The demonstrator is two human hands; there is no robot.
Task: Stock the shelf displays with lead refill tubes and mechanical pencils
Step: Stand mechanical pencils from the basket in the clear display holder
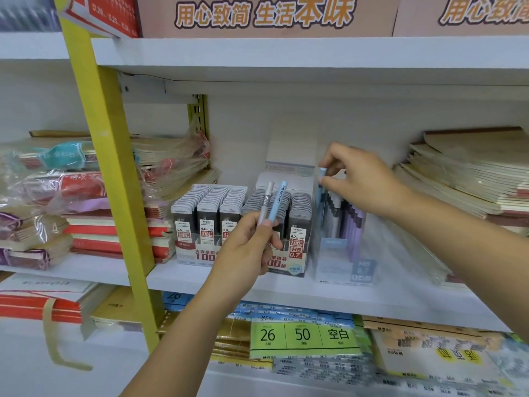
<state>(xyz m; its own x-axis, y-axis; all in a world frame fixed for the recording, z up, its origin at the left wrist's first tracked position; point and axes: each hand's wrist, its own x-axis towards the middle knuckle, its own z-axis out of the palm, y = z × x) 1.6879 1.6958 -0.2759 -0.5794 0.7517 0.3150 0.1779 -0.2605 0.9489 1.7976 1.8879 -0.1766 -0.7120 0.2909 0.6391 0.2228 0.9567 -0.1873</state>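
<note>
Two lead refill trays (206, 216): side by side on the shelf (286, 292), marked 0.5 on the left and 0.7 on the right; the visible rows look full.
Left hand (246, 250): fingers curled round a grey pencil (265, 204) and a blue pencil (277, 202), both held upright in front of the right tray.
Right hand (366, 181): thumb and fingertips pinch the top of a third pencil (321, 179), pale blue.
Third pencil: upright, lower end inside the left end of the pencil box.
Pencil box (343, 253): clear, just right of the trays; white and lilac pencils stand in it.
Step in hand: pencil stocking, apparently one piece at a time; refills appear done.
Next move: likely seat the pinched pencil fully, release it, then take one from the left hand. This calls for a straight downward path, so that neighbouring pencils are not tipped.
</note>
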